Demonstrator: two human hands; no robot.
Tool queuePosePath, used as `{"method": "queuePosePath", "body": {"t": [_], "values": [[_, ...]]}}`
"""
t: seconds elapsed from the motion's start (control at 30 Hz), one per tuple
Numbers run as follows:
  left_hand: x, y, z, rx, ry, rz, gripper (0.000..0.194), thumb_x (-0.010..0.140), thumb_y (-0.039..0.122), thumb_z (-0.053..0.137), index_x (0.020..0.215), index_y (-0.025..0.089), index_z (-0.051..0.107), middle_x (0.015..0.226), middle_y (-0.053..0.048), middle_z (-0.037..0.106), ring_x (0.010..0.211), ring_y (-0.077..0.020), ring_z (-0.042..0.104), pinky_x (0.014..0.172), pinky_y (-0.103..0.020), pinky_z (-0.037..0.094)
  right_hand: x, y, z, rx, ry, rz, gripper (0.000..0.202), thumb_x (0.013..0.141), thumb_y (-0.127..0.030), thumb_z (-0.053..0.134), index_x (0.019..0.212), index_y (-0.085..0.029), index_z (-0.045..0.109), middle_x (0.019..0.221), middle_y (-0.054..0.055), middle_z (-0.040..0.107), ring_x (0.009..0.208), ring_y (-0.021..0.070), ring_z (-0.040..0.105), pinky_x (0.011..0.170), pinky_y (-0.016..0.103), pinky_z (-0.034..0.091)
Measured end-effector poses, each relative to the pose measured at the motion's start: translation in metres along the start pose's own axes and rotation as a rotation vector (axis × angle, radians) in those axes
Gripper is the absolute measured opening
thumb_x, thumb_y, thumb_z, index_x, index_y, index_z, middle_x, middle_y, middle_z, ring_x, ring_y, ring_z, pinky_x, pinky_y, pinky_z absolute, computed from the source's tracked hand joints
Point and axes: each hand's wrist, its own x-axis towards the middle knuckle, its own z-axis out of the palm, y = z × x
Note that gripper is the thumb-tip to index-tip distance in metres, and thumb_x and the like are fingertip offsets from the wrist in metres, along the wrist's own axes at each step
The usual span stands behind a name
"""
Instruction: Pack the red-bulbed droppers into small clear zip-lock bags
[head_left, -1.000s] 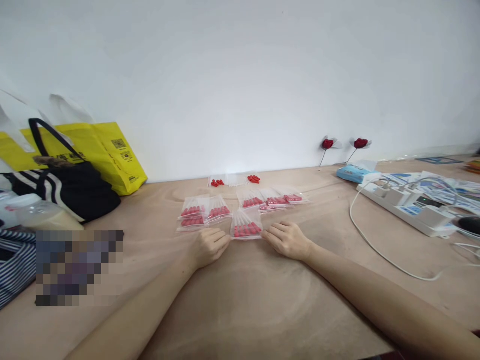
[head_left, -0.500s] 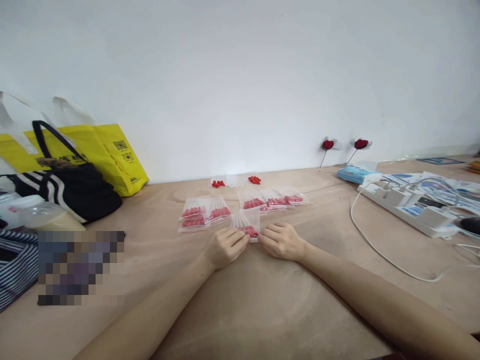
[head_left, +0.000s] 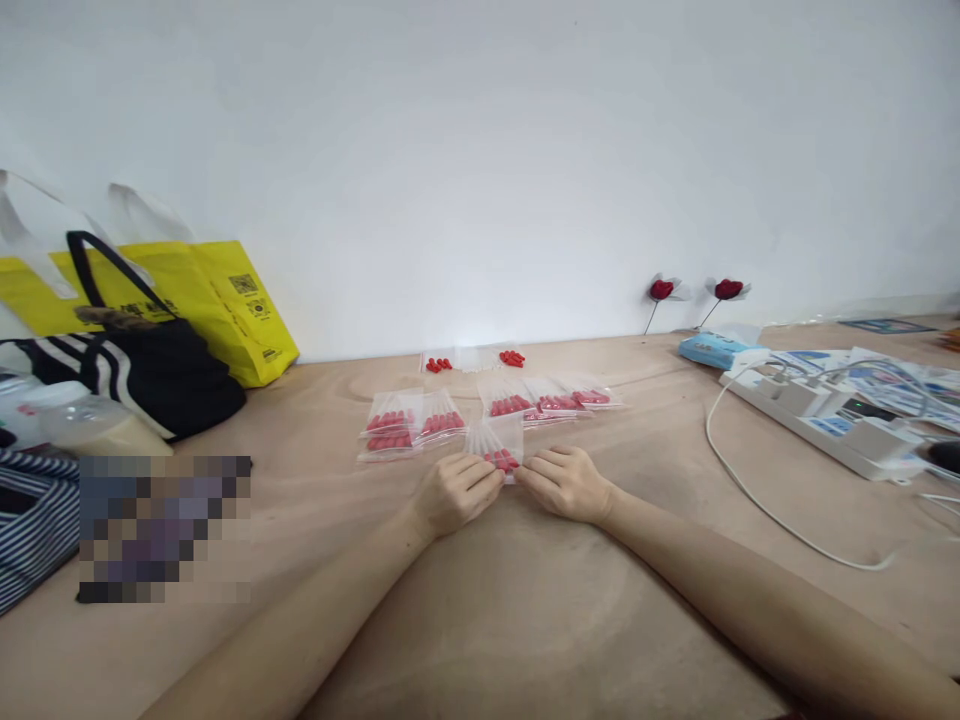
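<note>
A small clear zip bag (head_left: 507,433) lies on the table with several red-tipped white sticks in it, the red ends toward me. My left hand (head_left: 461,492) grips its near left edge with curled fingers. At the near right corner, my right hand (head_left: 566,484) pinches the same bag. Just beyond on the left are more zip bags of red-tipped sticks (head_left: 442,415), partly overlapping. Another overlapping row of filled bags (head_left: 557,403) lies beyond to the right. Fingers hide part of the held bag's near edge.
Near the wall are two small groups of loose red pieces (head_left: 513,358) on clear plastic. A yellow bag (head_left: 255,310) and a black bag (head_left: 195,375) stand left. On the right are a power strip (head_left: 825,425) with cables, a blue tissue pack (head_left: 712,350) and two red flowers (head_left: 729,289).
Both hands stay at the near edge of the bag, almost in the same pose. The view has shifted slightly.
</note>
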Motion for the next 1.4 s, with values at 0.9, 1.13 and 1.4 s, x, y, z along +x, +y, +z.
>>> {"method": "queuePosePath", "body": {"t": [0.9, 1.13, 1.4], "values": [[-0.01, -0.016, -0.002, 0.048, 0.049, -0.008, 0.009, 0.082, 0.009, 0.05, 0.083, 0.013, 0.057, 0.069, -0.002, 0.063, 0.064, -0.0141, 0.057, 0.056, -0.027, 0.046, -0.006, 0.014, 0.002, -0.061, -0.011, -0.014, 0.016, 0.084, -0.014, 0.044, 0.079, -0.015, 0.059, 0.067, 0.002, 0.061, 0.061, 0.0108, 0.048, 0.054, 0.026, 0.028], [-0.002, -0.009, 0.005, 0.047, 0.048, -0.011, 0.005, 0.081, 0.012, 0.053, 0.082, 0.014, 0.057, 0.071, -0.002, 0.063, 0.066, -0.0149, 0.056, 0.058, -0.028, 0.045, 0.005, 0.005, 0.003, -0.022, 0.027, 0.059, 0.016, 0.083, -0.016, 0.046, 0.071, -0.016, 0.057, 0.058, -0.001, 0.056, 0.055, 0.01, 0.044, 0.052, 0.026, 0.026], [-0.002, -0.009, 0.01, 0.061, 0.019, 0.133, 0.008, 0.081, 0.007, 0.051, 0.078, 0.011, 0.056, 0.069, -0.003, 0.062, 0.064, -0.0141, 0.055, 0.06, -0.028, 0.045, 0.006, 0.0, 0.003, -0.003, 0.0, 0.053, 0.018, 0.082, -0.016, 0.044, 0.07, -0.016, 0.056, 0.058, 0.0, 0.054, 0.054, 0.0108, 0.043, 0.051, 0.027, 0.024]]}}
